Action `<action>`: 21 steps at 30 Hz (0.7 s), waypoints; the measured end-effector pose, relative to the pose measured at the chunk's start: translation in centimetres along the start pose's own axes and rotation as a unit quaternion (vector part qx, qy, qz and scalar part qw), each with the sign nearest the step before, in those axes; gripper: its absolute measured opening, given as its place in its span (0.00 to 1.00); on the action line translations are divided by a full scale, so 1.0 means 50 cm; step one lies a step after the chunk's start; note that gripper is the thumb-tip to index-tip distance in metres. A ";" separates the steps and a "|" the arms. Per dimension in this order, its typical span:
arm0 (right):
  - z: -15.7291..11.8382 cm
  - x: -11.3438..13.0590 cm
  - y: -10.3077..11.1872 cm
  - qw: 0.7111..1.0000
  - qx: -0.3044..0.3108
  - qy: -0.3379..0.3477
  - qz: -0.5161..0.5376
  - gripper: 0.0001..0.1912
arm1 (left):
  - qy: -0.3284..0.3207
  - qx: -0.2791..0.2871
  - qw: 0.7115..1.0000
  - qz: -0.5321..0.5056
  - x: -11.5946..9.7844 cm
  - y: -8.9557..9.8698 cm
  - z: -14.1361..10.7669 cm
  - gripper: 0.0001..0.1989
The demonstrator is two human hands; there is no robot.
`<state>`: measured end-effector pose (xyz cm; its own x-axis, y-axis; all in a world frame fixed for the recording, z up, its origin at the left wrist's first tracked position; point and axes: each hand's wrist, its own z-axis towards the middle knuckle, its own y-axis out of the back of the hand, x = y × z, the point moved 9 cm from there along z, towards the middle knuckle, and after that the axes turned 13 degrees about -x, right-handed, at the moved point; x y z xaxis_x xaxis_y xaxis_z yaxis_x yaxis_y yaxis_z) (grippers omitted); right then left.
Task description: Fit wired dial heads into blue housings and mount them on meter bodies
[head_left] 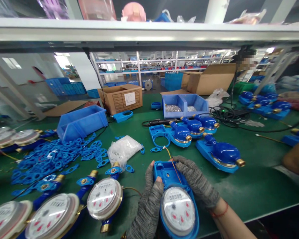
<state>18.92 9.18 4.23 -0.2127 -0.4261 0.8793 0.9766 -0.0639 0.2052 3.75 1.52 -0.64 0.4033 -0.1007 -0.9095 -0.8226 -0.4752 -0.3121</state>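
Both my left hand and right hand, half-curled, hold the blue housing around a meter; fitting seems underway, the wire likely needing routing.

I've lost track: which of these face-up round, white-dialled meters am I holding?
The meter in the blue plastic housing, between your grey-gloved left hand and right hand; the other face-up meters lie left of it, untouched.

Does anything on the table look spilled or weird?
Maybe the blue pieces beside the long blue bin: they lie in a jumbled heap on the table, as if poured out. I can't tell if it's an accident. The held meter doesn't look broken.
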 end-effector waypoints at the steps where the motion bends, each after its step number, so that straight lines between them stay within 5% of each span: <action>1: 0.002 0.004 -0.002 1.000 0.001 0.008 -0.005 0.14 | 0.010 -0.001 1.000 0.003 0.003 -0.001 0.001 0.34; 10: 0.014 -0.003 -0.028 0.992 0.102 0.036 -0.064 0.17 | 0.023 0.017 0.999 -0.043 0.000 -0.015 -0.005 0.35; 21: 0.014 -0.014 -0.035 0.995 0.100 -0.025 -0.002 0.18 | -0.042 -0.056 0.990 0.121 0.002 0.024 0.006 0.32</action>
<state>17.33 10.22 3.57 -0.2229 -0.3807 0.8974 0.9509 0.1177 0.2861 2.67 1.19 -1.19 0.1609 -0.1539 -0.9749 -0.8397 -0.5404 -0.0533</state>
